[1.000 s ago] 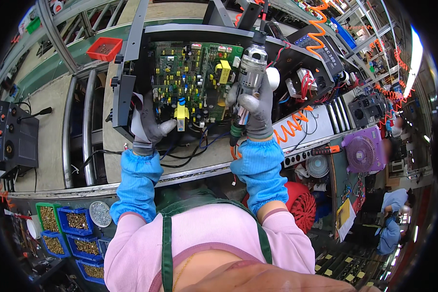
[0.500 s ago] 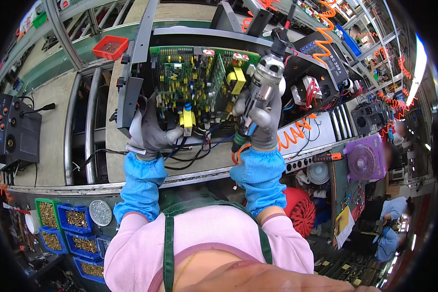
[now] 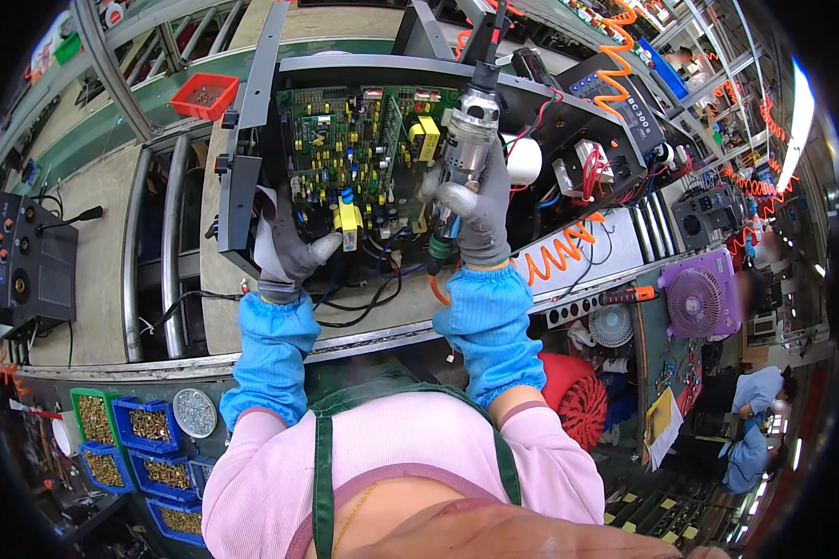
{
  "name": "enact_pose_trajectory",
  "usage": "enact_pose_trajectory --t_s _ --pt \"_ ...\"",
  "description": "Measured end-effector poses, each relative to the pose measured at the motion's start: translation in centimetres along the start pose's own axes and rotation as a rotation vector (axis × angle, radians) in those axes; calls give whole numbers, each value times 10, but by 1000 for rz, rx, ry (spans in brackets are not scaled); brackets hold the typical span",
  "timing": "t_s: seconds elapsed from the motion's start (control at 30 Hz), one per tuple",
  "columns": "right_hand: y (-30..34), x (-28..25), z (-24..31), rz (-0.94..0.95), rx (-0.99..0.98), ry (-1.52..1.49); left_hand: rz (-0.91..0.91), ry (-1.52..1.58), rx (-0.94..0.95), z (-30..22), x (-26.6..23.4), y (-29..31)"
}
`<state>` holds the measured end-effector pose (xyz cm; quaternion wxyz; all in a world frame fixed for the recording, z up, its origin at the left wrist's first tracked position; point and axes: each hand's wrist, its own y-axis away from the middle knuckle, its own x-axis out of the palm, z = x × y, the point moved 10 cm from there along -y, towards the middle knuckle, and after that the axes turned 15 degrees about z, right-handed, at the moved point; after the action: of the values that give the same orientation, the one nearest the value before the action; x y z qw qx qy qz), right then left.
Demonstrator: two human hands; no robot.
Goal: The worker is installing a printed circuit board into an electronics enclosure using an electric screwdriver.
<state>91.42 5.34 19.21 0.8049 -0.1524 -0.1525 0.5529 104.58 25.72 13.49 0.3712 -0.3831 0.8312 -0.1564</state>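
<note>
Gripping silver air driver in right hand, with gloved thumb and fingers wrapped around the body. Pointing it nose-away over the far edge of dark metal chassis; cannot tell contact from clearance at the tip. See green coupling at the near end, just ahead of the cuff, and orange coiled hose off to the right.

Have left hand, also gloved, at the left end of the chassis, beside grey end panel and white flap. See thumb spread rightward, near yellow component with blue top. With fingers mostly hidden, cannot tell pinch from rest.

Find green circuit board inside the chassis, between both hands and beyond them, packed with small yellow parts. Note white cylinder just right of the driver, plus loose red wires further right.

Also see, around the bench: red tray at upper left, metal rollers left of the chassis, dark control box at far left. Spot green bin and blue bins of brass-coloured hardware at lower left, purple fan at right.
</note>
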Motion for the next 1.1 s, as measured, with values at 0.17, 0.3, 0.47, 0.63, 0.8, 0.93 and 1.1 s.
enact_pose_trajectory --t_s 0.17,0.3,0.47,0.63,0.8,0.93,1.1 --pt "1 -4 -1 -50 25 101 88 -25 -105 11 5 1" --pt "3 -5 -1 -49 -8 66 53 -113 -57 12 7 0" --pt "3 2 4 -32 -48 -25 31 21 -43 5 1 -1" --pt "31 -2 17 95 8 -236 206 186 -51 -7 13 12" --pt "60 -26 33 73 -56 -234 382 1133 -251 -39 60 47" --pt "81 -31 12 -55 -53 -286 559 1169 -303 -46 81 84" --pt "131 -16 -33 -118 -103 -882 689 1311 -356 -66 107 121"
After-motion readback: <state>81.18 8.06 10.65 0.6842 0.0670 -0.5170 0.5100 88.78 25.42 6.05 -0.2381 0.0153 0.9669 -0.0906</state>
